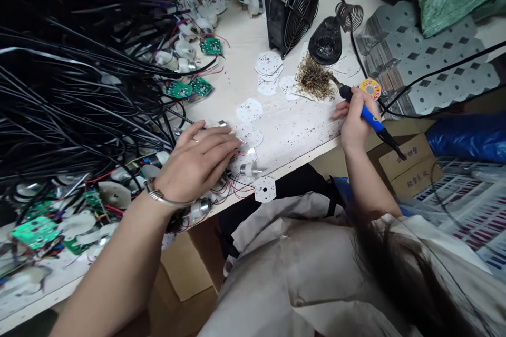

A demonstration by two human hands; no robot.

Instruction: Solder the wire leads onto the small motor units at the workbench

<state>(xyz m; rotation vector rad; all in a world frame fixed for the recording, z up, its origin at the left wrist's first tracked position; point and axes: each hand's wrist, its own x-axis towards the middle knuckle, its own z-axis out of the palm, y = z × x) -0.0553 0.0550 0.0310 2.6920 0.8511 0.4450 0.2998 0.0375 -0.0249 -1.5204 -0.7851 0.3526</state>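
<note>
My right hand [353, 118] is shut on a blue-handled soldering iron [369, 117], whose thin tip points up and left towards a brown heap of brass shavings [314, 78]. A yellow solder spool [370, 89] lies just beyond that hand. My left hand [197, 160] rests with its fingers together over a small metal motor [222, 124], mostly hidden, and beside a white hexagonal circuit board [250, 136]. Thin red and black wires [233, 189] run out from under that hand. Several more white boards [249, 110] lie between my hands.
A dense mass of black cables [79, 79] fills the left, among green circuit boards [211, 46] and white motor parts. At the back stand a caged black fan [294, 2] and a coiled iron stand [350, 16]. Silver board sheets [430, 58] lie right, beyond the desk's front edge [276, 174].
</note>
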